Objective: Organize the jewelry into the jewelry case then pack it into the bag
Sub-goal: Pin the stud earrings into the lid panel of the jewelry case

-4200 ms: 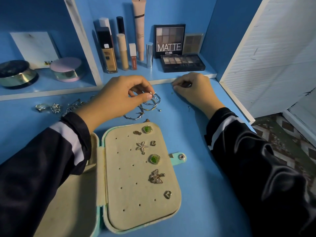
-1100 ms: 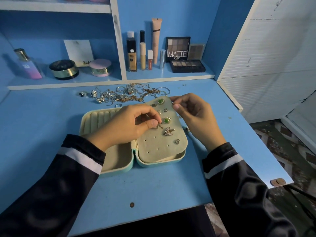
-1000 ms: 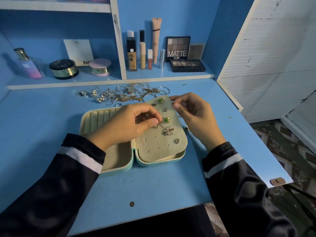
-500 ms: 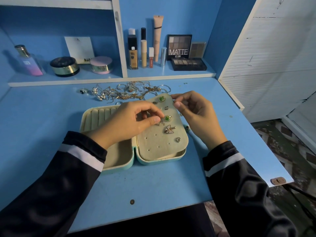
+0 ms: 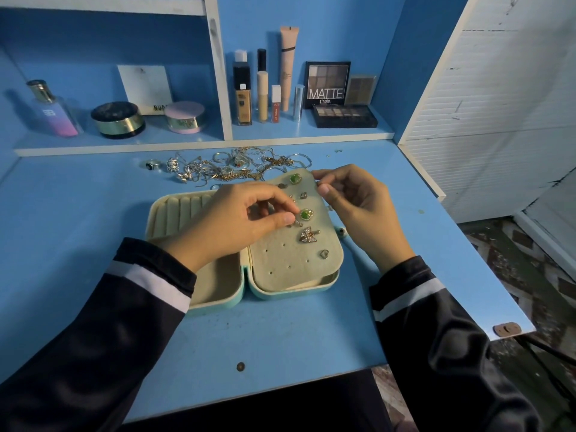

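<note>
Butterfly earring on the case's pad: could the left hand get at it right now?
Probably yes. The butterfly earring lies uncovered on the pad, just beyond the fingertips of the left hand, with nothing between, though that hand is busy pinching a small earring.

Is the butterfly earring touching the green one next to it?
Apart. The head view shows bare pad between the butterfly earring and the green earring.

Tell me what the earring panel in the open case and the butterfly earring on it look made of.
The earring panel looks like soft beige velvety fabric: matte, fuzzy surface. The butterfly earring looks like gold-toned metal set with small pale stones that glint; plated or solid cannot be told.
</note>
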`<move>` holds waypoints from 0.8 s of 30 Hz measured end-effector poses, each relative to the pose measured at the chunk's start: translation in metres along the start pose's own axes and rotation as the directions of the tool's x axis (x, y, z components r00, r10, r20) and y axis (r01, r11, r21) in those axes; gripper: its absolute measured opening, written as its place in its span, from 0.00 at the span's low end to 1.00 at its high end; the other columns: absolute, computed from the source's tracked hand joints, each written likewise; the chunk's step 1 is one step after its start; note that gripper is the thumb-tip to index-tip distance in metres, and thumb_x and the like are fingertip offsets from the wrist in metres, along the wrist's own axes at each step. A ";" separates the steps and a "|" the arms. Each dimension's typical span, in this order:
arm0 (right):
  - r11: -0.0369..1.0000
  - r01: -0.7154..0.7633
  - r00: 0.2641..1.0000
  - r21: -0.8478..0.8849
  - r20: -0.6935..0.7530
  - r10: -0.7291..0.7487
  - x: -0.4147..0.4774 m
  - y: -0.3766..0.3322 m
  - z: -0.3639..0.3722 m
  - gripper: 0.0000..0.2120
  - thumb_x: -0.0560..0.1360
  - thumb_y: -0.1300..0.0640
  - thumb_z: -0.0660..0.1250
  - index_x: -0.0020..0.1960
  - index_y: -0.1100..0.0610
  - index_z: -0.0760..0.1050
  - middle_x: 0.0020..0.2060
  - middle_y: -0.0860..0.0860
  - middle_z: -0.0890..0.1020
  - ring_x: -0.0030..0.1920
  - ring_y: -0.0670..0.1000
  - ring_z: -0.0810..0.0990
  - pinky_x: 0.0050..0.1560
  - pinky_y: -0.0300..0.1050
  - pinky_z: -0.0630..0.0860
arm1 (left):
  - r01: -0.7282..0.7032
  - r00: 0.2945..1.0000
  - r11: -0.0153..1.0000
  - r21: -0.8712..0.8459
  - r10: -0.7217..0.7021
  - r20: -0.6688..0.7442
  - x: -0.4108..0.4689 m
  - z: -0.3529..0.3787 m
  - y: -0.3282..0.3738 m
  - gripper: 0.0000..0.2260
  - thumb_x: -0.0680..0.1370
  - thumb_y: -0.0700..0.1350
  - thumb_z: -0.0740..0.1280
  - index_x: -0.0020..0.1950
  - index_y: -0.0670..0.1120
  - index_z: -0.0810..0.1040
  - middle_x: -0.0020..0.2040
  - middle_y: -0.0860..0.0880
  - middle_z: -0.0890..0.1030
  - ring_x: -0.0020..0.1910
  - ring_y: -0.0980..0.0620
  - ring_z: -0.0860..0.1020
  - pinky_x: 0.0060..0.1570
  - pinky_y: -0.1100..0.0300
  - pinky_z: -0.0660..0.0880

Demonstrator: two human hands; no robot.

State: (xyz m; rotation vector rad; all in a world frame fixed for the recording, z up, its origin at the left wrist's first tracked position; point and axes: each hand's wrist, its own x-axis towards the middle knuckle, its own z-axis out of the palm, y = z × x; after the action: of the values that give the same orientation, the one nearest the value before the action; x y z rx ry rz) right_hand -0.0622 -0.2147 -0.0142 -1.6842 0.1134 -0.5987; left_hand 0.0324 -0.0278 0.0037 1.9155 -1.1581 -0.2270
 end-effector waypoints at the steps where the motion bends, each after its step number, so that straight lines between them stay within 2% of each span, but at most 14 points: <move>1: 1.000 -0.001 1.000 0.002 0.000 0.001 0.000 0.000 0.000 0.03 0.77 0.67 0.66 0.45 0.63 0.75 0.52 0.59 0.83 0.51 0.50 0.82 0.51 0.40 0.76 | -0.008 1.000 1.000 0.005 0.008 -0.006 0.000 0.000 0.000 0.06 0.74 0.46 0.74 0.49 0.55 0.84 0.46 0.59 0.83 0.44 0.56 0.79 0.42 0.71 0.72; 4: 1.000 -0.003 1.000 -0.002 -0.004 0.003 0.000 -0.001 0.000 0.02 0.77 0.67 0.66 0.46 0.64 0.75 0.52 0.59 0.83 0.50 0.49 0.82 0.50 0.39 0.76 | -0.036 0.999 0.999 0.030 0.037 -0.033 0.000 0.000 0.000 0.06 0.73 0.47 0.74 0.50 0.53 0.84 0.47 0.57 0.83 0.48 0.56 0.80 0.49 0.65 0.76; 9: 1.000 0.001 1.000 0.009 -0.005 -0.001 -0.002 -0.005 0.001 0.02 0.77 0.68 0.66 0.45 0.64 0.75 0.52 0.59 0.83 0.50 0.49 0.82 0.50 0.38 0.76 | -0.069 0.994 0.996 0.063 0.074 -0.081 0.002 -0.001 -0.005 0.11 0.71 0.53 0.74 0.52 0.53 0.83 0.51 0.55 0.81 0.54 0.54 0.78 0.56 0.55 0.75; 15: 0.998 -0.010 1.000 0.055 -0.001 0.010 -0.001 -0.013 0.003 0.02 0.77 0.67 0.66 0.46 0.63 0.75 0.53 0.57 0.83 0.51 0.51 0.82 0.52 0.43 0.78 | -0.085 0.993 0.994 0.062 0.090 -0.071 0.005 -0.005 -0.008 0.24 0.71 0.56 0.71 0.66 0.53 0.76 0.67 0.56 0.74 0.68 0.64 0.69 0.68 0.69 0.64; 19: 0.989 -0.014 1.000 0.145 0.022 0.011 0.002 -0.021 0.007 0.01 0.78 0.66 0.65 0.48 0.65 0.75 0.54 0.58 0.83 0.56 0.54 0.81 0.57 0.45 0.77 | -0.049 0.999 0.999 -0.009 0.049 0.013 0.004 -0.011 -0.009 0.29 0.74 0.54 0.69 0.74 0.56 0.66 0.74 0.57 0.67 0.73 0.65 0.63 0.68 0.74 0.60; 22: 0.970 -0.021 0.998 0.241 0.062 0.006 0.006 -0.026 0.014 0.02 0.78 0.65 0.65 0.49 0.65 0.75 0.55 0.59 0.83 0.58 0.56 0.81 0.60 0.49 0.77 | -0.099 0.994 0.992 -0.076 0.102 0.042 0.003 -0.015 -0.008 0.28 0.78 0.47 0.69 0.76 0.54 0.64 0.75 0.55 0.65 0.74 0.63 0.62 0.70 0.70 0.60; 24: 0.951 -0.034 0.997 0.306 0.083 0.009 0.007 -0.028 0.020 0.04 0.77 0.63 0.65 0.49 0.64 0.74 0.56 0.59 0.82 0.59 0.56 0.81 0.60 0.50 0.76 | -0.138 0.989 0.987 -0.076 0.141 0.039 0.003 -0.019 -0.011 0.28 0.78 0.44 0.68 0.77 0.52 0.63 0.75 0.53 0.66 0.75 0.57 0.62 0.73 0.63 0.61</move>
State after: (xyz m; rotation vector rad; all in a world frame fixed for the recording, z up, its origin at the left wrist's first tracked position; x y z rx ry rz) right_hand -0.0541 -0.1934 0.0133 -1.3999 -0.0199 -0.5032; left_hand 0.0510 -0.0175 0.0079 1.7649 -1.2903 -0.2333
